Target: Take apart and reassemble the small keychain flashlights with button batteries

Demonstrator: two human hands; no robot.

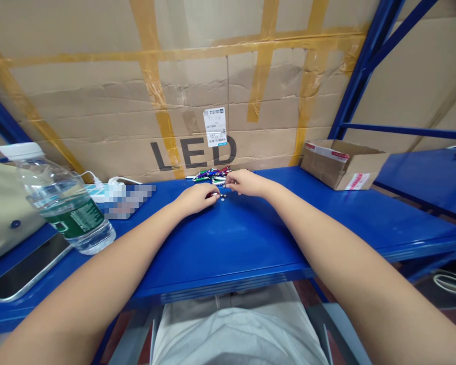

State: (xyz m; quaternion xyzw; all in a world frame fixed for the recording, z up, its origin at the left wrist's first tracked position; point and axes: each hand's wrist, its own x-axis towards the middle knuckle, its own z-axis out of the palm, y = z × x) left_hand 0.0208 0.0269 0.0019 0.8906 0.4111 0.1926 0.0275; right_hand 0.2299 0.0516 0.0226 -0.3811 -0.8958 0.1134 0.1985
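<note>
Both hands are close together at the back of the blue tabletop (pixel 228 238). My left hand (pixel 196 198) is closed, with a small dark-red and shiny bit showing at its fingertips; the rest of that object is hidden. Just right of it, my right hand (pixel 248 183) has its fingers pinched together, and I cannot make out what is between them. Behind the hands lies a pile of slim, shiny pen-like sticks (pixel 209 175) in green, blue, red and white. A few tiny round pieces (pixel 222 199) lie on the table between the hands.
A clear water bottle (pixel 76 215) stands at left beside a phone (pixel 30 266), a bag (pixel 7 203) and a power strip (pixel 106 192) with white cables. At right sits an open cardboard box (pixel 327 165). A large taped carton (pixel 190 101) walls the back; blue posts (pixel 359 76) frame it.
</note>
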